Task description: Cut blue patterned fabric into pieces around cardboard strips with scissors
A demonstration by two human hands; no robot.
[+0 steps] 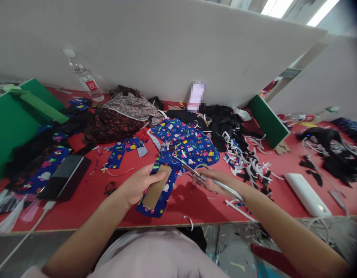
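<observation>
My left hand (pixel 138 185) is closed on a brown cardboard strip (pixel 156 187) pressed against a piece of blue cartoon-print fabric (pixel 164 193), holding both above the red table's front edge. My right hand (pixel 217 183) grips silver scissors (pixel 192 172); their blades point left and up at the top of the fabric piece, close to my left fingertips. A larger heap of the same blue print cloth (pixel 190 144) lies just beyond the scissors.
On the red table (pixel 88 200) lie a black tablet-like device (pixel 65 175), floral cloth bundles (pixel 120 116), black cloth with white trimmings (pixel 242 154), a white oblong device (pixel 307 193), a plastic bottle (pixel 85 77), and green boards (pixel 13 119) at left and right (pixel 267 119).
</observation>
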